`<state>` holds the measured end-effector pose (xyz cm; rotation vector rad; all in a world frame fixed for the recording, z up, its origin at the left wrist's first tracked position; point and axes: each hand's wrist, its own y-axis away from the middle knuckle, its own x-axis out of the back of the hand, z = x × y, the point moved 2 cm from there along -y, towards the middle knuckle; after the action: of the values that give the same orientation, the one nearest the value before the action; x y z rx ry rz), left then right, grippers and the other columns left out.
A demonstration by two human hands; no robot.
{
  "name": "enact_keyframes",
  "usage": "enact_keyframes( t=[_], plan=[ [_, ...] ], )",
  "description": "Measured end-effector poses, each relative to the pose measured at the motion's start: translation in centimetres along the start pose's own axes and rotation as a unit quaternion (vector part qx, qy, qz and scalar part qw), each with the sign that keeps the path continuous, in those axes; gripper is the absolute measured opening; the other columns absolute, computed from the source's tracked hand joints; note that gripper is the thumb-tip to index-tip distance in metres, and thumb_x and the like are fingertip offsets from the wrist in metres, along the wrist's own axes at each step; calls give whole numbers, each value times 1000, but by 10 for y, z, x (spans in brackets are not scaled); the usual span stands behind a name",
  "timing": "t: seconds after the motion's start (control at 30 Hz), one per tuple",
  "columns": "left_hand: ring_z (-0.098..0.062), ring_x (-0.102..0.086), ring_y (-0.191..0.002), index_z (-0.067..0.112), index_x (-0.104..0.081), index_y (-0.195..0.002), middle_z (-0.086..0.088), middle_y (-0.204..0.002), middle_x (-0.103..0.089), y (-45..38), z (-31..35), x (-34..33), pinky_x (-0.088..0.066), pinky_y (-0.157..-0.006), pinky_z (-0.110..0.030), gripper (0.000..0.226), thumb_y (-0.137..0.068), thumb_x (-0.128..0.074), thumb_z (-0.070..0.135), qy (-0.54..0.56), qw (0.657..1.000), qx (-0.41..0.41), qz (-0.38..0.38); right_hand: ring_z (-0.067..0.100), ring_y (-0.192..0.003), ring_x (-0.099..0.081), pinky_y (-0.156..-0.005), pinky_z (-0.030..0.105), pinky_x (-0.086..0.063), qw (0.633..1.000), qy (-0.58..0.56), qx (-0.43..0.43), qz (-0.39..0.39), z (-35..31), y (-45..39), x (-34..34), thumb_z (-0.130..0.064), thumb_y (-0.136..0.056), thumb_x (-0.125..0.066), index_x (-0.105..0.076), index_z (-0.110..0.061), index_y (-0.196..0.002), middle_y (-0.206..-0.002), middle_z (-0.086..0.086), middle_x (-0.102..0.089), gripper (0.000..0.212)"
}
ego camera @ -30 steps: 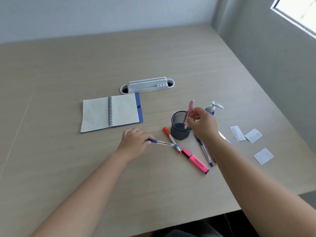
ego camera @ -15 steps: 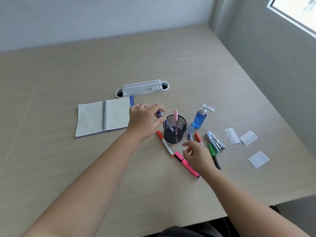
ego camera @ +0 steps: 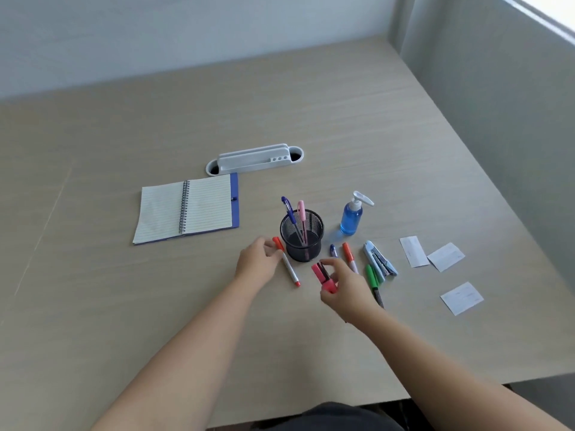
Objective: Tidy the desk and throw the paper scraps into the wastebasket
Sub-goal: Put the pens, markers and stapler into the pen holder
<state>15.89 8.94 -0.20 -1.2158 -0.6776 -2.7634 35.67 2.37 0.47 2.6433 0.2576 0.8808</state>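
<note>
The right hand (ego camera: 345,284) had its fingers closed around a pink highlighter (ego camera: 324,277), holding it tilted just in front of the black mesh pen cup (ego camera: 302,236), which stood near the middle of the desk (ego camera: 342,119). The left hand (ego camera: 256,264) rested at the cup's left side with its fingers curled loosely at the capped end of a red-capped marker (ego camera: 287,263) that lay flat on the desk; whether the fingertips actually gripped it could not be told from this angle.

Inside the cup a blue pen (ego camera: 291,217) and a pink pen (ego camera: 301,219) stood leaning. Just right of the cup lay a small blue pen (ego camera: 333,251) and an orange marker (ego camera: 348,255), both partly hidden by the right hand, then a green marker (ego camera: 372,279) and a light blue stapler (ego camera: 379,259) side by side. A blue pump bottle (ego camera: 353,216) stood upright behind them.

Three paper scraps lay flat toward the desk's right edge: two close together (ego camera: 413,251) (ego camera: 446,257), apparently touching at a corner, and a third (ego camera: 462,298) apart from them, nearer the front edge. An open spiral notebook (ego camera: 186,208) lay left of the cup, and behind it a white cable tray (ego camera: 253,158) was set into the desk surface.
</note>
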Motion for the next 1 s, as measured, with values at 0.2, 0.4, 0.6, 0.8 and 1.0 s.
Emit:
enact_keyframes(
  t=[0.2,0.4,0.6,0.8,1.0],
  plan=[
    [-27,-62,-92,13,-48,-103,-4,-97,-63,4,6,-32,-46,-71,-29,45,-72,-78,24,-19,999,41,-10,11,-72,-62,-70,26,-51,974,-177,84,113,-56,-8,62,-31,-83,-71,-63,-30,-107,-81,-2,-67,26],
    [-26,-60,-81,12,-39,-108,-7,-95,-61,18,-4,-19,-45,-57,-30,47,-72,-69,8,43,997,58,38,-2,-71,-61,-67,16,-47,971,-159,131,122,-86,-45,65,-27,-89,-64,-61,-24,-106,-102,1,-62,17],
    [-25,-66,-76,39,-27,-132,-8,-93,-56,35,-11,17,-61,-63,-41,81,-76,-69,-1,294,951,85,46,18,-85,-59,-62,19,-46,991,-34,99,81,-80,-63,51,-29,-90,-62,-58,-15,-117,-101,5,-63,30],
    [-7,-66,-67,36,-26,-135,8,-94,-54,44,35,47,-56,-67,-28,85,-73,-76,6,233,958,-100,135,11,-78,-56,-76,28,-47,983,-101,60,138,-42,-49,55,-20,-92,-53,-59,-16,-120,-93,-3,-59,29],
    [-16,-66,-82,32,-32,-130,0,-96,-62,31,62,28,-55,-75,-31,63,-82,-66,10,127,962,-209,124,25,-73,-57,-57,28,-43,979,173,-91,53,14,-38,31,-24,-91,-46,-58,-11,-94,-74,3,-58,18]
  ],
)
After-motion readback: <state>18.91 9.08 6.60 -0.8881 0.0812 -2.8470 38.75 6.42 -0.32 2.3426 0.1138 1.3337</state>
